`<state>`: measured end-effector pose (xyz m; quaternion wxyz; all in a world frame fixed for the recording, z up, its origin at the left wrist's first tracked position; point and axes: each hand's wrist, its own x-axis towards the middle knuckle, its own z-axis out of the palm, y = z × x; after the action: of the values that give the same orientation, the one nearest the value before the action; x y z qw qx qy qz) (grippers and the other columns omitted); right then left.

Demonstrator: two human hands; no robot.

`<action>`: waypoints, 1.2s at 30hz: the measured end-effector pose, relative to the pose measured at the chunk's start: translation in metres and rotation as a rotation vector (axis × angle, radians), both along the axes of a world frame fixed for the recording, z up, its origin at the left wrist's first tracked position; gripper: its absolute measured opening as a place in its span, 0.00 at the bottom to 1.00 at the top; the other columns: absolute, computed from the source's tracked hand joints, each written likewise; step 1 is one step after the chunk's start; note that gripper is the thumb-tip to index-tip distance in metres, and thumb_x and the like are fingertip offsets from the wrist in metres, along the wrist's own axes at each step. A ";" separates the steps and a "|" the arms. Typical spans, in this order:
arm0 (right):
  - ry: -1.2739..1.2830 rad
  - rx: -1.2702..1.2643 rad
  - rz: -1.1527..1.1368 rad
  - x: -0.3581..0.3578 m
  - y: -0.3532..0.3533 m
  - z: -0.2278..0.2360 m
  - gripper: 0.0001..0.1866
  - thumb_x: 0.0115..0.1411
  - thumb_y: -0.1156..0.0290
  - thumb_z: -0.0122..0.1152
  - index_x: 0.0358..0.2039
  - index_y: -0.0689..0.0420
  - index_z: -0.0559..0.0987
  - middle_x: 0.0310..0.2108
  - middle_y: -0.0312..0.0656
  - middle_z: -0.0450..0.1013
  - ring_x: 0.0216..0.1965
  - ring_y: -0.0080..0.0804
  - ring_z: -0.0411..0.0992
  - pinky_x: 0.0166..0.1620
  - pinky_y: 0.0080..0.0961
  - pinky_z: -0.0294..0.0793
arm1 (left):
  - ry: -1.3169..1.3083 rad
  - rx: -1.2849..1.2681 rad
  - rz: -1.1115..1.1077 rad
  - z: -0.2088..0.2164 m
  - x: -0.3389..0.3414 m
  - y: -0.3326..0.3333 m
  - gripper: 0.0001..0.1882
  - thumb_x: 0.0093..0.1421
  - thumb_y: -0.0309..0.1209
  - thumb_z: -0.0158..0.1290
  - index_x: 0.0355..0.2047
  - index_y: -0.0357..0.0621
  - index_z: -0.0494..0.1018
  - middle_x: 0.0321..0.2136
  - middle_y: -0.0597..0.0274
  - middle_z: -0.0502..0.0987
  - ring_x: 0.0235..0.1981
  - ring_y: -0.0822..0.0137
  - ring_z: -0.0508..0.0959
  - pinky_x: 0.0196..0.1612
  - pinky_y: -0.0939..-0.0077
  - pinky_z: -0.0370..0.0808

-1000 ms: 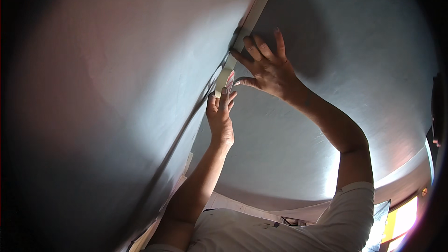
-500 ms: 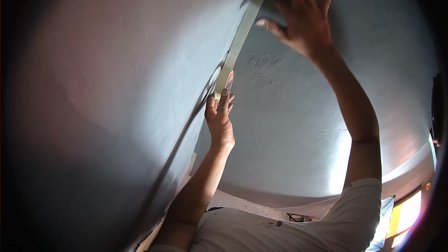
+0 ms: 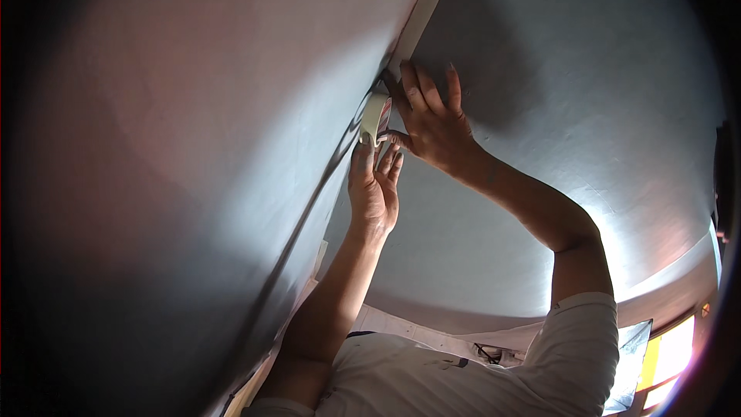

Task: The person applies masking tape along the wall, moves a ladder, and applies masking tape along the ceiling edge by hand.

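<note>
A roll of cream masking tape [image 3: 371, 116] with a red-and-white inner core stands on edge, gripped between the thumb and fingers of my left hand [image 3: 374, 189]. From above the roll, a pale tape strip [image 3: 428, 8] runs up along the line where the two painted surfaces meet. My right hand [image 3: 436, 123] is just right of the roll, its fingers spread and pointing up. Its index and middle fingertips are at the strip's lower stretch, seemingly against it, and partly cover it. The right thumb reaches toward the roll, close to the left fingertips.
A broad pale surface [image 3: 193, 108] fills the left side. The grey-blue surface [image 3: 478, 247] on the right carries shadows and a bright patch of light. At the lower right is a bright window [image 3: 670, 359] with a yellow frame.
My right hand has come down and left from high on the strip to beside the roll. The left hand and roll have shifted slightly, and the tape between roll and strip is now mostly covered.
</note>
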<state>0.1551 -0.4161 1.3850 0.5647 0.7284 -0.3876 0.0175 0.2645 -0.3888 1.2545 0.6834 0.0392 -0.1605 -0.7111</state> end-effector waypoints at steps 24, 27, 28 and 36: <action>0.091 -0.023 -0.102 -0.013 0.013 0.007 0.48 0.60 0.21 0.52 0.75 0.32 0.69 0.79 0.38 0.51 0.76 0.44 0.50 0.74 0.74 0.38 | -0.081 0.054 -0.011 0.043 0.016 0.014 0.41 0.66 0.55 0.66 0.70 0.46 0.67 0.70 0.63 0.68 0.72 0.65 0.64 0.76 0.56 0.51; 0.057 -0.043 -0.028 -0.010 0.014 0.014 0.47 0.60 0.21 0.51 0.75 0.32 0.69 0.80 0.37 0.49 0.77 0.44 0.48 0.75 0.75 0.36 | -0.130 0.068 -0.001 0.035 0.018 0.008 0.39 0.66 0.54 0.67 0.68 0.45 0.69 0.69 0.62 0.69 0.73 0.66 0.63 0.76 0.56 0.50; -0.009 -0.012 0.015 -0.012 0.016 0.022 0.46 0.61 0.22 0.50 0.74 0.32 0.71 0.81 0.37 0.48 0.79 0.42 0.47 0.76 0.74 0.33 | -0.130 0.070 -0.002 0.039 0.018 0.010 0.39 0.66 0.54 0.67 0.68 0.45 0.69 0.69 0.62 0.69 0.73 0.66 0.63 0.76 0.56 0.50; 0.061 -0.010 -0.074 -0.013 0.016 0.003 0.47 0.61 0.21 0.49 0.74 0.32 0.70 0.82 0.37 0.46 0.80 0.43 0.45 0.75 0.77 0.37 | -0.096 0.114 0.077 0.047 0.011 0.015 0.37 0.69 0.52 0.64 0.67 0.40 0.68 0.68 0.59 0.69 0.74 0.63 0.62 0.76 0.59 0.50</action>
<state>0.1419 -0.3996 1.3884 0.5803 0.7109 -0.3966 -0.0237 0.2756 -0.3742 1.3017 0.6985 0.1181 -0.1507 -0.6895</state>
